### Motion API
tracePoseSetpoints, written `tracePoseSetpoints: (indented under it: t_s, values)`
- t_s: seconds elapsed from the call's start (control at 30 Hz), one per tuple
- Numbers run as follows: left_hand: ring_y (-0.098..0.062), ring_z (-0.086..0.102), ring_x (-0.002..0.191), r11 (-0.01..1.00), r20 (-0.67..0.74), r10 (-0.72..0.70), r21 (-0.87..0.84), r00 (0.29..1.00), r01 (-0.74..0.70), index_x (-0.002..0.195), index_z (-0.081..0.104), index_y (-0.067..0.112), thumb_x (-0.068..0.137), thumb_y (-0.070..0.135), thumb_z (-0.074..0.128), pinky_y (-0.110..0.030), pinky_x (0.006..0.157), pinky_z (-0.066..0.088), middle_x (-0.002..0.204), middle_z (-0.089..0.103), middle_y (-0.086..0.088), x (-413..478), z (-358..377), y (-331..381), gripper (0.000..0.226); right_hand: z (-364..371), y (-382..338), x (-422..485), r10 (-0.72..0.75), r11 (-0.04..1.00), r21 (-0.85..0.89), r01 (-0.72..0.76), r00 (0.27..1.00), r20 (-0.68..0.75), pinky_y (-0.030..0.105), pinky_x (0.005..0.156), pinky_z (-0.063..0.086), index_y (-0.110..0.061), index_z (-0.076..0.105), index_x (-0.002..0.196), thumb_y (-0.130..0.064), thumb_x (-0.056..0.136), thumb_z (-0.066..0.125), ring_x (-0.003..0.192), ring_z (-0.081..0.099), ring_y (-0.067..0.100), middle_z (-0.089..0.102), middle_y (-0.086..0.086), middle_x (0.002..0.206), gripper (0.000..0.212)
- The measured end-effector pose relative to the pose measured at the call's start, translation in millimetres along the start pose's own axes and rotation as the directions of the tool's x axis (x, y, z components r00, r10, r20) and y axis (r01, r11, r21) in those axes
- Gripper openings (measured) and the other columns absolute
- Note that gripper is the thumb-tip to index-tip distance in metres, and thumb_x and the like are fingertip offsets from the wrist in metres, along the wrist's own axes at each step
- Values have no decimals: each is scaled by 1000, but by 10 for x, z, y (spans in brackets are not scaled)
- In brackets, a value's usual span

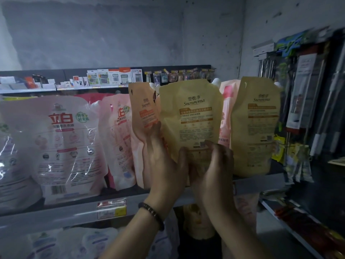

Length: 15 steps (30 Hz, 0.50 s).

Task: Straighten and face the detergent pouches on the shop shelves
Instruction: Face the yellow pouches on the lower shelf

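Gripping the middle yellow pouch [192, 116] low down, upright at the front of the shelf [248, 184], between an orange pouch [142, 111] and a second yellow pouch [257, 126]; left hand [164, 163] curled round its lower left edge with thumb in front, right hand [216, 165] clasping the lower right corner likewise. Cannot tell whether resting on the shelf, base hidden behind both hands. Probably liquid-filled, so soft, saggy, fairly heavy, with slick film. Best carried low near the base, not pinched at the limp top.
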<state>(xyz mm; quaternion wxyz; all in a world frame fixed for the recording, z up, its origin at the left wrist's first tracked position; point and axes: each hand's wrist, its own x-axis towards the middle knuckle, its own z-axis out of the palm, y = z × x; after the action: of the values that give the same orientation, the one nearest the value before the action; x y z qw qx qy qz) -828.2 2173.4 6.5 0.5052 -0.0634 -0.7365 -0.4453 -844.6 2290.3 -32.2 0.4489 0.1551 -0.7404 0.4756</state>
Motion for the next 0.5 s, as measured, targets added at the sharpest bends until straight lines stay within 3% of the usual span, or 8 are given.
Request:
tracePoseSetpoints:
  t_s: [0.1,0.2,0.3,0.43,0.5]
  values:
    - [-19,60,129,996,26,-23,-81,999,25,152,39,12,87,3,70,-41,104,55,138,60,-3,24,24,51,72,-20,37,9,8,1000,21,-8,1000,24,50,109,52,-15,46,146,-23,85,86,138,50,28,43,2,143,73]
    - [-10,69,118,939,165,-172,-271,971,212,141,41,16,90,-2,70,-35,93,63,129,66,1,47,80,42,61,-29,75,21,15,1000,23,-16,999,40,52,111,51,-18,44,149,-28,86,85,142,48,27,43,3,148,76]
    - [-5,72,112,891,299,-285,-268,911,366,135,54,20,94,8,74,-28,88,64,122,73,8,64,114,-35,47,-30,106,22,33,999,29,-35,997,72,52,113,50,-22,41,154,-27,84,86,147,44,25,41,0,153,83]
    - [-4,76,103,875,370,-294,-267,882,403,128,66,21,97,8,72,-23,79,63,113,79,11,113,111,-88,34,-44,146,24,67,995,67,-77,988,142,49,115,49,-27,37,158,-27,81,85,150,41,20,44,-4,157,90]
    - [-8,77,103,869,379,-303,-266,874,416,125,68,22,97,8,72,-25,78,63,111,80,11,130,112,-105,32,-79,117,32,106,982,140,-131,980,168,46,115,49,-31,40,158,-37,81,80,149,43,16,49,-10,155,87]
